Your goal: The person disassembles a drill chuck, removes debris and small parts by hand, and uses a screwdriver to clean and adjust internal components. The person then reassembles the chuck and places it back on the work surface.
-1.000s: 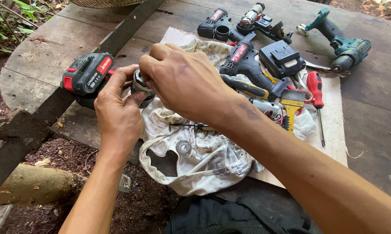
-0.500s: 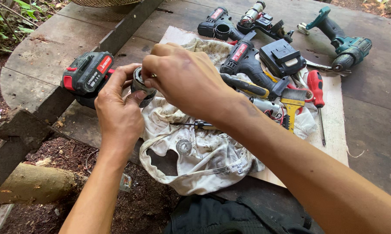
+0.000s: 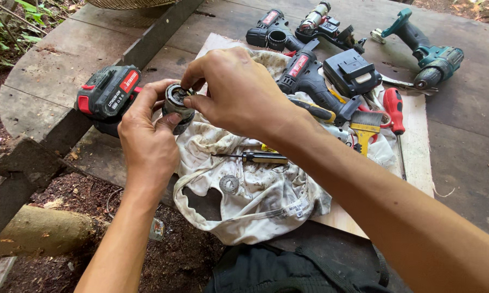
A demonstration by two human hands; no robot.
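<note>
left hand point(image 3: 146, 135): fingers clamped round metal gear part point(image 3: 177, 106), held above dirty cloth point(image 3: 244, 190)
right hand point(image 3: 239, 92): fingertips pinched on the part's top
nearby: battery pack point(image 3: 107, 93) just left

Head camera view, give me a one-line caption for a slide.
Left hand holds a round geared metal part while right hand fingers its top, above a stained white cloth.

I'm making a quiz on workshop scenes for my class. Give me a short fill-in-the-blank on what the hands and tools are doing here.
1. The left hand holds a round metal ____ part.
2. The right hand reaches into that part from ____.
3. The dirty white cloth has a small black ____ lying on it.
4. The teal drill lies at the far ____ of the tools.

Missing words: gear; above; screwdriver; right
</note>
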